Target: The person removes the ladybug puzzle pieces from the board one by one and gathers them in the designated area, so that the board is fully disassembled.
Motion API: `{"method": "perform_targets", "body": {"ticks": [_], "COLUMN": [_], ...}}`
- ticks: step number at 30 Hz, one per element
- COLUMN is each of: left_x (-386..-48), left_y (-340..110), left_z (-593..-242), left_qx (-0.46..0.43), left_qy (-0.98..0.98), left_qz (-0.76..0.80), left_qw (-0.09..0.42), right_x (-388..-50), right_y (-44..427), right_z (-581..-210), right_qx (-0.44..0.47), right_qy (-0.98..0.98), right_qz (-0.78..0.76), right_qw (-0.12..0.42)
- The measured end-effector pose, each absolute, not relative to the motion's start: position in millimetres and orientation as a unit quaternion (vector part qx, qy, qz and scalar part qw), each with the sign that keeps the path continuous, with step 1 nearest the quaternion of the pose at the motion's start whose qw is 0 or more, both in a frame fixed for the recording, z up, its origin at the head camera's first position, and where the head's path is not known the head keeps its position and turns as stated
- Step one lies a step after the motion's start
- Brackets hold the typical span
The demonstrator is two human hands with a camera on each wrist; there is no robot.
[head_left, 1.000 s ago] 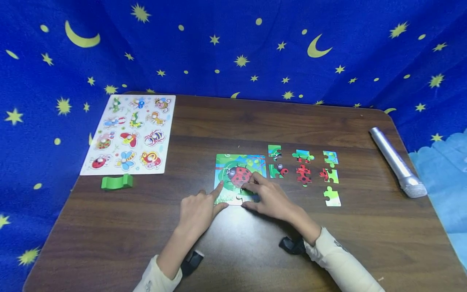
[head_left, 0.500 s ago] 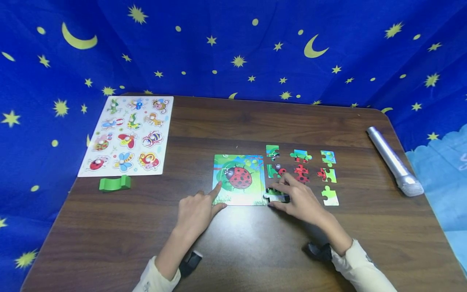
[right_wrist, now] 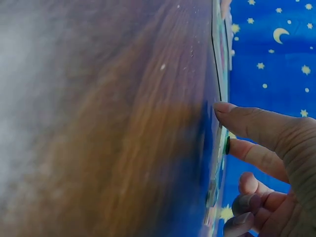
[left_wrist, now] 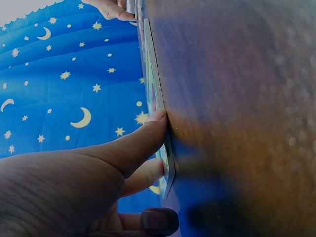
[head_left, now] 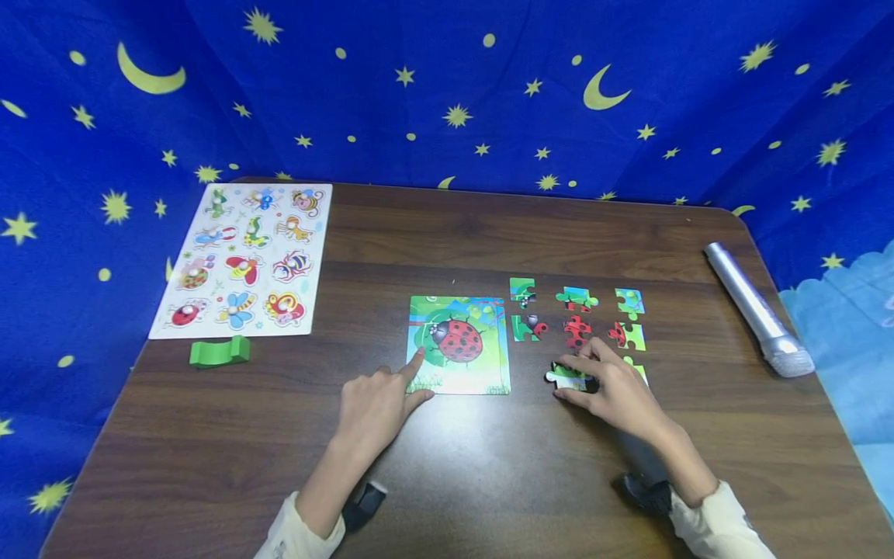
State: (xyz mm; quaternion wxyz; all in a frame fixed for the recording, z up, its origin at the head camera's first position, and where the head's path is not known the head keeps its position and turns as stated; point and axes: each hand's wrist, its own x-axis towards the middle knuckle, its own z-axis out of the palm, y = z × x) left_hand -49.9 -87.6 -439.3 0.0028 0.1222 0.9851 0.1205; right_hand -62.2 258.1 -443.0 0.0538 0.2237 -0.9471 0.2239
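In the head view, a square ladybug picture board [head_left: 475,376] lies on the wooden table. My left hand [head_left: 373,407] rests at its lower left corner, index finger on the left side and thumb against the front edge. To the right of the board, my right hand [head_left: 618,392] pinches a green-and-white jigsaw piece [head_left: 570,378] between thumb and fingers, close to the tabletop. The right wrist view catches only an edge of that piece [right_wrist: 227,145]. Partly behind the right hand lies another green-and-white jigsaw piece [head_left: 639,371].
Several loose jigsaw pieces [head_left: 577,331] sit in rows beyond the right hand. A silver microphone [head_left: 754,310] lies at the far right. On the left are an insect peg board [head_left: 230,310] and a green block [head_left: 220,352]. Starry blue cloth [head_left: 419,101] hangs behind the table.
My right hand has moved right from over the ladybug board, carrying the jigsaw piece off it, so the whole picture shows. The left hand has stayed at the board's corner.
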Motion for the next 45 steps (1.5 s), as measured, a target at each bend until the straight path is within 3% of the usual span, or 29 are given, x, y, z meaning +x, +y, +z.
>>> {"method": "perform_targets", "body": {"ticks": [18, 25, 30, 35, 45], "left_x": [-49.2, -49.5, -49.8, -52.0, -60.3], "left_y": [-87.4, -86.6, -86.1, -88.1, -103.0], "left_z": [-439.7, -439.0, -438.6, -434.9, -430.9], "left_qx": [0.126, 0.126, 0.131, 0.138, 0.108], "left_qy": [0.985, 0.984, 0.984, 0.982, 0.987], "left_qz": [0.116, 0.122, 0.125, 0.130, 0.110], "left_qw": [-0.005, 0.000, -0.003, -0.009, 0.052], "right_x": [-60.3, -60.2, -65.3, -73.1, -95.9], "right_y": [273.3, 268.1, 249.3, 215.8, 138.2], "right_z": [-444.3, -441.9, -439.4, -432.6, -431.5], "right_qx": [0.180, 0.203, 0.242, 0.277, 0.357], "right_qy": [-0.960, -0.951, -0.937, -0.927, -0.906], "right_qz": [0.215, 0.233, 0.248, 0.250, 0.227], "right_qw": [0.009, 0.027, 0.045, 0.028, 0.008]}}
